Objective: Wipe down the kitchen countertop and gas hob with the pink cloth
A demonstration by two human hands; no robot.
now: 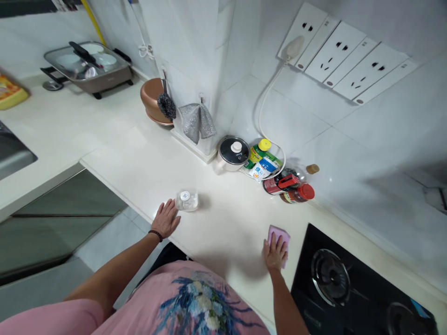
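My left hand point(166, 219) lies flat near the front edge of the white countertop point(136, 172), fingers stretched out and empty. Just beyond its fingertips is a small clear container point(187, 201) with a round white label or cap; I cannot tell whether they touch. My right hand point(275, 251) is on a pink sponge point(279, 231), with the fingers over its top and the thumb along the left side. The sponge rests on the counter, left of the black gas stove point(349, 288), partly hidden under the hand.
Against the wall stand a lidded pot point(233, 152), a yellow-capped bag point(257, 153) and a red-lidded jar point(299, 193). A cord point(261, 109) hangs from the socket panel point(344, 56). Farther left are a copper-coloured pan point(153, 100), an electric pan point(92, 70) and a sink point(14, 151).
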